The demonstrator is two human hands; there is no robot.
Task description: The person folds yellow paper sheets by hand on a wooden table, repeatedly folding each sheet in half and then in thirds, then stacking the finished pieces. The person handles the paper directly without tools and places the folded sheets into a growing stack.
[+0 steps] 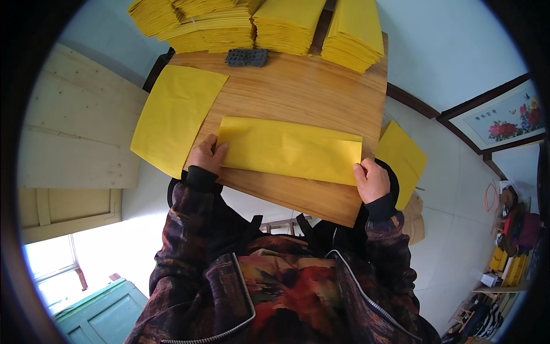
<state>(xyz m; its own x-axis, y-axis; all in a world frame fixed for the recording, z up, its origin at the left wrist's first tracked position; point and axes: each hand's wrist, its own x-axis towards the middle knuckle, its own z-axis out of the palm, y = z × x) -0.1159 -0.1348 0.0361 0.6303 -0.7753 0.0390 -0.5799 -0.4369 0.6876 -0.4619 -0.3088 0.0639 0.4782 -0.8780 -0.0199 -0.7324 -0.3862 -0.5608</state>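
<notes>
A long folded yellow paper sheet [286,149] lies across the wooden table [298,86] in front of me, with a narrow band showing along its far edge. My left hand [208,155] grips its left end, thumb close to the edge. At the right end, my right hand [372,180] pinches the near corner with the thumb on top; the other fingers are partly hidden. Left of my left hand, a flat yellow sheet [177,117] hangs partly over the table's side. Beyond my right hand, more yellow paper [403,160] sits beside the table, lower down.
Thick stacks of folded yellow paper [286,26] line the table's far side. A dark grey textured block [246,57] rests in front of them. Pale wooden boards [80,114] stand at the left, with a green cabinet [103,315] below. A framed flower picture [504,117] is at the right.
</notes>
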